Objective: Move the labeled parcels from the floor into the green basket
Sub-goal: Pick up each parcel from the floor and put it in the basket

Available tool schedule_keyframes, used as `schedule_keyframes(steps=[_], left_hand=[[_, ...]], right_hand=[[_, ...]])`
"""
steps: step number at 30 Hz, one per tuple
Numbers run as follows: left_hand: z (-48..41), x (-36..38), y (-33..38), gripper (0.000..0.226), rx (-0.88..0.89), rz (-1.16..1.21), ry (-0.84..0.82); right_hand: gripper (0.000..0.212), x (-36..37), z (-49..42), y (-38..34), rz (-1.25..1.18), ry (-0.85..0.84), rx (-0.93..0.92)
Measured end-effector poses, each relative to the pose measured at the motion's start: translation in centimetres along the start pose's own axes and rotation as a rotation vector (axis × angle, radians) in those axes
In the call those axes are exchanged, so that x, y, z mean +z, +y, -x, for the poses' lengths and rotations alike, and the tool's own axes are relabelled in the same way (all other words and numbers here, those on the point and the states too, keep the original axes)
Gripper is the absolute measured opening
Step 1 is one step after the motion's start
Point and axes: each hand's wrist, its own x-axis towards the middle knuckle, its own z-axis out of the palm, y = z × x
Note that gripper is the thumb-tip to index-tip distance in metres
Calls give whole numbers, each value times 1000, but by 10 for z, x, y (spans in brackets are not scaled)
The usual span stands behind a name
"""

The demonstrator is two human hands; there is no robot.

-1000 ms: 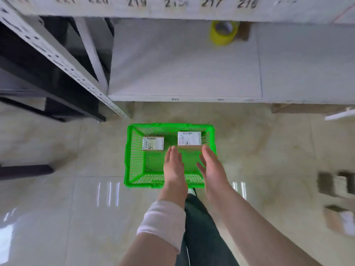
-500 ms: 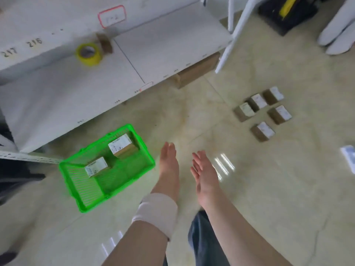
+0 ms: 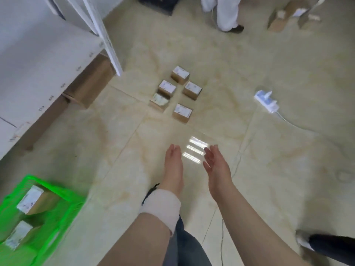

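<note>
Several small brown parcels with white labels sit clustered on the tiled floor ahead; the nearest one (image 3: pixel 182 113) lies well beyond my fingertips. The green basket (image 3: pixel 63 212) stands at the lower left and holds two labeled parcels (image 3: pixel 32 199), (image 3: pixel 18 235). My left hand (image 3: pixel 172 166), with a white wrap at the wrist, and my right hand (image 3: pixel 216 166) are stretched forward side by side above bare floor. Both are empty, with fingers extended and palms facing each other.
A white shelf unit (image 3: pixel 38 73) with cardboard boxes (image 3: pixel 90 83) beneath fills the left. A white power strip (image 3: pixel 266 100) with a cable lies on the floor at right. Another person's legs (image 3: pixel 226 14) stand at the top, and a dark shoe (image 3: pixel 326 246) is at lower right.
My view swung right from the basket toward the parcels on the floor. Both empty hands left the basket and now reach out over bare floor, with the basket at lower left.
</note>
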Motion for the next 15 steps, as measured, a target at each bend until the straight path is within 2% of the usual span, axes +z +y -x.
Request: schedule_keyframes(steps=[15], left_hand=[[-113,269,110,52,29,-65,-33]], right_hand=[[46,-34,-185,-229,7,-34,22]])
